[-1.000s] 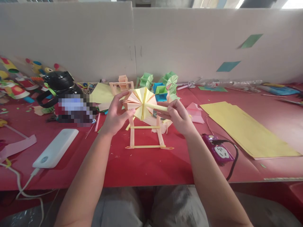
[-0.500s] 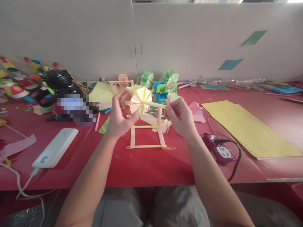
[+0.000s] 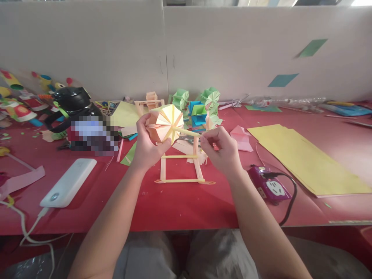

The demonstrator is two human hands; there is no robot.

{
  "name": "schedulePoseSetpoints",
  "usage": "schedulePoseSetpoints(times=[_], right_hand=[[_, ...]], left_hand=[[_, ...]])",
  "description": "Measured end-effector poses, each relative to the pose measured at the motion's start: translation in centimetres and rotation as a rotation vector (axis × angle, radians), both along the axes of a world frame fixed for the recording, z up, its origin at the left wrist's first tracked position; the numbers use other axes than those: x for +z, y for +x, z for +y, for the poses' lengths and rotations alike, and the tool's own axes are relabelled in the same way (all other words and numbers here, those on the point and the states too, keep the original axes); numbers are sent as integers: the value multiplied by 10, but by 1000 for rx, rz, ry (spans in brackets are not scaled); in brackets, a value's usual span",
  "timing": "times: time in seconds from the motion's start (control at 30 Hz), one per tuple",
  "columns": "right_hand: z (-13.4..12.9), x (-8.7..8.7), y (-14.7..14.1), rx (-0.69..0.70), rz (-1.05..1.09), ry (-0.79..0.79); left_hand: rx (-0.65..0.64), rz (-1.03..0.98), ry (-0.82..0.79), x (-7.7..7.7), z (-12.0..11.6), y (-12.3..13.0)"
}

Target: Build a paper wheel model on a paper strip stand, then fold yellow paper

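Note:
A folded paper wheel (image 3: 167, 123), yellow and peach with pleated faces, is held up over the table. My left hand (image 3: 148, 145) is closed around its left side, thumb at the lower edge. From the wheel's centre a thin yellow paper rod (image 3: 187, 132) sticks out to the right. The fingertips of my right hand (image 3: 222, 149) pinch the rod's outer end. Below and behind the wheel stands a frame of paper sticks (image 3: 179, 180), peach and yellow, resting on the red table. The wheel and my left hand hide part of it.
More paper wheels, green (image 3: 209, 99) and blue (image 3: 197, 113), stand at the back. On the left are a white power bank (image 3: 69, 182) with a cable and a black bottle (image 3: 71, 99). A purple power strip (image 3: 270, 184) and yellow paper sheets (image 3: 302, 159) lie to the right.
The wheel has turned slightly and shifted a little left. My right hand has moved slightly left along with the rod's end. The stick frame stays in place.

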State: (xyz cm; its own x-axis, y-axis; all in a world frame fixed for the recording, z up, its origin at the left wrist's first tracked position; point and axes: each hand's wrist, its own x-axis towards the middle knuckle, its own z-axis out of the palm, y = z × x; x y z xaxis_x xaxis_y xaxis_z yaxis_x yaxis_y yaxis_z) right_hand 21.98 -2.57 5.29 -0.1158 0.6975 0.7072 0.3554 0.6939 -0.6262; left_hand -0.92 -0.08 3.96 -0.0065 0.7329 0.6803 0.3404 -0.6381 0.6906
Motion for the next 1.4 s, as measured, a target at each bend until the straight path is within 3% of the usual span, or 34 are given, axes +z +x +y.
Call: schedulePoseSetpoints(times=[0.3,0.47,0.73,0.9,1.4], right_hand=[[0,-2,-1,14,45,-54],[-2,0,-2,-23,9,1],[0,-1,-4,34,-25,37],[1,-2,-6,-18,-71,82],[-1,2,-11,-5,-94,15]], left_hand=[[-5,97,29,0,1,-5],[-29,125,22,0,0,-6],[-4,160,21,4,-6,-2],[-2,158,29,5,-7,0],[4,211,76,9,-11,4]])
